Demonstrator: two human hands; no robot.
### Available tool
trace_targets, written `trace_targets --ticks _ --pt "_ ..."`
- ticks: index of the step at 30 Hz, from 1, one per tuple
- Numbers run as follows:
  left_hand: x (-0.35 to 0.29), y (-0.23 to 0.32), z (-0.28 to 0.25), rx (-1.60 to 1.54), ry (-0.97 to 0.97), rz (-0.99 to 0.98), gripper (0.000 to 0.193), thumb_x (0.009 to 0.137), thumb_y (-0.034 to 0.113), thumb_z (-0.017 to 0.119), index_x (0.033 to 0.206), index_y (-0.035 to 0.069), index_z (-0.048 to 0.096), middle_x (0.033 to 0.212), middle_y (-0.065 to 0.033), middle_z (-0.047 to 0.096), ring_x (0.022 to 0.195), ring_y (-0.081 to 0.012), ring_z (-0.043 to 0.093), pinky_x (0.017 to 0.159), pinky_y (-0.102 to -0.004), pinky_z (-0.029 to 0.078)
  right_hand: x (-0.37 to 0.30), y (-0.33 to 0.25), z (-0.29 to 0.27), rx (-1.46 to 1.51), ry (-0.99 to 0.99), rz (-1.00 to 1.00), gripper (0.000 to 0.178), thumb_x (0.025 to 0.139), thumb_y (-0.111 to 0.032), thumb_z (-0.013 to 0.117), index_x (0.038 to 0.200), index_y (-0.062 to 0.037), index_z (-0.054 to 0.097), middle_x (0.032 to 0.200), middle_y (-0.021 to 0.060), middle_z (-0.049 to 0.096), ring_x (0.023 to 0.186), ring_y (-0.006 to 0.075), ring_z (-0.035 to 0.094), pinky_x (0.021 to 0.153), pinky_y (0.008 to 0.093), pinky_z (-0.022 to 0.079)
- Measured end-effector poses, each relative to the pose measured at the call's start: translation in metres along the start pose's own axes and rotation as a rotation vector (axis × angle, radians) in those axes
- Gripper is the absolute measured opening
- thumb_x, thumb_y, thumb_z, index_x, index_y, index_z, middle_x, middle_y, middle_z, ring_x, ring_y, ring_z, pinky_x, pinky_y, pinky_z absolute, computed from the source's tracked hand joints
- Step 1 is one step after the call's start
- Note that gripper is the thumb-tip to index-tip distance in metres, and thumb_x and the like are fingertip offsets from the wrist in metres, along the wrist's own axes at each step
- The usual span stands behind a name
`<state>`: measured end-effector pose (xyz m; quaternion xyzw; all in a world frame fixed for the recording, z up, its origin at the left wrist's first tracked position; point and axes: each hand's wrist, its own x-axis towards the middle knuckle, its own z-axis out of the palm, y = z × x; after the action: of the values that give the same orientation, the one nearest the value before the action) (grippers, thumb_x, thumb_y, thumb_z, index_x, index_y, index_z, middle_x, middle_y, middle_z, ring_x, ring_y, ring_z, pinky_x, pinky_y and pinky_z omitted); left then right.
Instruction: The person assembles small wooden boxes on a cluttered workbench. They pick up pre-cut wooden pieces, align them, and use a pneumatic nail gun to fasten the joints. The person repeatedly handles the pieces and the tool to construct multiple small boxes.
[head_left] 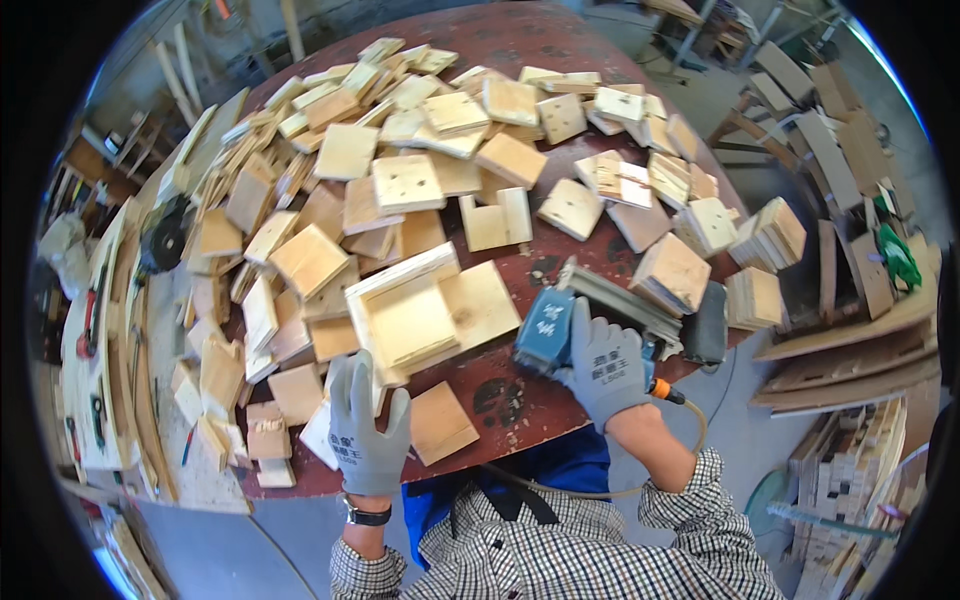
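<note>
My left hand, in a grey work glove, is at the near left corner of a shallow wooden tray-like frame. Its fingers stretch forward and the thumb stands apart, with the frame's near edge beside them; whether they touch it I cannot tell. A flat board adjoins the frame on the right. My gloved right hand is closed over a blue pneumatic nail gun with a long grey magazine, which lies on its side on the red table. Fingers under the tool are hidden. A square wood piece lies between my hands.
A heap of wooden blocks covers much of the red table. Stacked blocks stand beyond the nail gun. An air hose runs from its orange connector. Long planks lie at left; sheet offcuts sit at right.
</note>
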<state>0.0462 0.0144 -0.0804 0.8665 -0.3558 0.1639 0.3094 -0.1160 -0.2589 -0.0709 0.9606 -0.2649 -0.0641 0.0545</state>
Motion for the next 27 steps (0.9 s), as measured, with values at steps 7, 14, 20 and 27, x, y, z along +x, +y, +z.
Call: trace_targets --ticks 7,14,20,27 --pt "-0.041 -0.020 -0.035 0.301 -0.081 -0.094 0.058 0.086 0.023 0.082 0.139 0.009 0.064 0.151 -0.0193 0.053 0.143 -0.0449 0.046 0.114 -0.0577 0.040 0.014 0.010 -0.020 0.061 -0.063 0.027 0.098 0.087 -0.060 0.077 0.158 -0.0030 0.042 0.115 0.0147 0.067 0.102 0.0317 0.067 0.087 0.0499 0.048" --pt "-0.055 -0.055 -0.050 0.332 -0.239 -0.188 0.088 0.085 0.047 0.081 0.153 0.001 0.051 0.152 -0.0215 0.053 0.141 -0.0418 0.047 0.119 -0.0561 0.035 0.031 -0.022 -0.089 0.235 0.286 -0.231 0.067 0.097 -0.050 0.070 0.149 -0.0096 0.056 0.112 0.0164 0.069 0.103 0.0358 0.068 0.089 0.0499 0.051" --pt "-0.069 -0.077 -0.060 0.271 -0.286 -0.179 0.096 0.077 0.043 0.089 0.155 0.002 0.048 0.151 -0.0202 0.054 0.140 -0.0409 0.048 0.119 -0.0537 0.037 0.034 -0.093 -0.076 0.363 0.224 -0.491 0.054 0.101 -0.046 0.065 0.140 -0.0085 0.061 0.103 0.0159 0.069 0.091 0.0353 0.069 0.086 0.0489 0.052" --pt "-0.075 -0.080 -0.078 0.240 0.033 -0.200 0.092 0.073 0.037 0.095 0.147 0.002 0.056 0.143 -0.0191 0.060 0.130 -0.0418 0.057 0.109 -0.0522 0.046 -0.010 -0.123 -0.028 0.338 0.186 -0.621 0.070 0.091 -0.052 0.072 0.143 -0.0088 0.056 0.129 0.0134 0.058 0.121 0.0328 0.058 0.097 0.0497 0.045"
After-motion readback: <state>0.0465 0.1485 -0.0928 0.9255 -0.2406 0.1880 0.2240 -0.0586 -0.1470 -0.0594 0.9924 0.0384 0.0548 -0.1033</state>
